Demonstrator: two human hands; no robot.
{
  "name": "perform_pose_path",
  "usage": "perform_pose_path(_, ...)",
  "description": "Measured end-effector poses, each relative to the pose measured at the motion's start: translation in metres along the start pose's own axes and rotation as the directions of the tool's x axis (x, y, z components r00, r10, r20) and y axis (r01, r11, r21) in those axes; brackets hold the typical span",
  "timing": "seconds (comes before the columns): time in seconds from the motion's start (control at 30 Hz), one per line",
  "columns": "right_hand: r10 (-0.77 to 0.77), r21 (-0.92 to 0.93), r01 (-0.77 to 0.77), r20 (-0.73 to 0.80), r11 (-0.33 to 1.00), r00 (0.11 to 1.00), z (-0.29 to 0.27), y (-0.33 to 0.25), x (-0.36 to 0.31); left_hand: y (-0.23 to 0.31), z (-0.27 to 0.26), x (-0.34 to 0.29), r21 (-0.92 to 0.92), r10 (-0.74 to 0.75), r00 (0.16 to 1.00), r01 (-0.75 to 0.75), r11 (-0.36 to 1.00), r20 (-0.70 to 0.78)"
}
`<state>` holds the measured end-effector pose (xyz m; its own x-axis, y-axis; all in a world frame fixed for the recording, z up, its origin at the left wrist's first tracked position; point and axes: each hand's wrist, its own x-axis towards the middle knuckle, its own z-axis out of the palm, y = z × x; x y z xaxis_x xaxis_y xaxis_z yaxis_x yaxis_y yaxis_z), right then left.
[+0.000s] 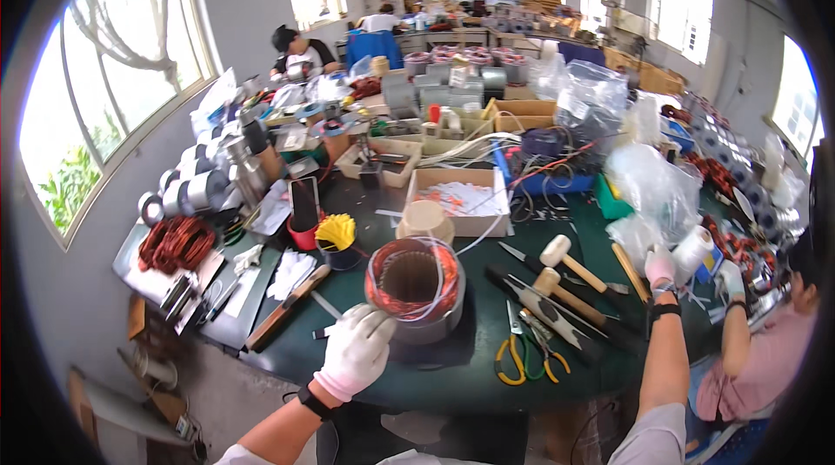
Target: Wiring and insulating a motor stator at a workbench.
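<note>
A: Where is the wire-wound ring (424, 323)?

B: Just right of the left grip (355, 352), upright on the bench (461, 369), its red coils on top.

A: Is that grip holding it?

B: The gloved fingers lie close together at the ring's near left side. I can't tell whether they press on it or pinch anything.

A: And the right grip (661, 267)?

B: Stretched well out to the right, just left of the white spool (693, 254) and at the lower edge of the plastic bag (652, 187). Whether it has hold of something, I can't tell.

A: What looks like the step in hand?

B: I'd judge it's fetching something while the other hand stays by the ring. A light palm against the wall would steady it without squashing the coils.

A: Any snags?

B: The white cord (483, 237) trails off the ring beyond the left grip, so leave it slack. On the way back, lift the right grip over the mallets (555, 250) and scissors (513, 326), which lie between the hands. And mind the co-worker's hand (729, 278), just right of the spool.
</note>
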<state>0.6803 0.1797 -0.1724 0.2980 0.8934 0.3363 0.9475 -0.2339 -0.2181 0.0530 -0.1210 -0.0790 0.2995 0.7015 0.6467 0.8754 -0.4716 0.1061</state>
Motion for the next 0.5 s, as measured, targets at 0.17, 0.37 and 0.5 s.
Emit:
perform_pose_path(0.17, -0.019, -0.074, 0.033, 0.179, 0.997, 0.984, 0.017, 0.003, 0.023, 0.012, -0.001, 0.001, -0.012, -0.027, 0.999, 0.027, 1.0, 0.023)
perform_pose_path(0.37, -0.047, -0.144, 0.084, 0.243, 0.986, 0.969, 0.025, 0.004, 0.03, 0.027, 0.003, 0.0, -0.021, -0.063, 0.998, 0.063, 0.998, -0.008)
perform_pose_path(0.5, -0.095, -0.115, 0.121, 0.212, 0.986, 0.973, 0.031, 0.005, 0.023, 0.034, 0.004, 0.0, -0.029, -0.085, 0.996, 0.085, 0.996, -0.016)
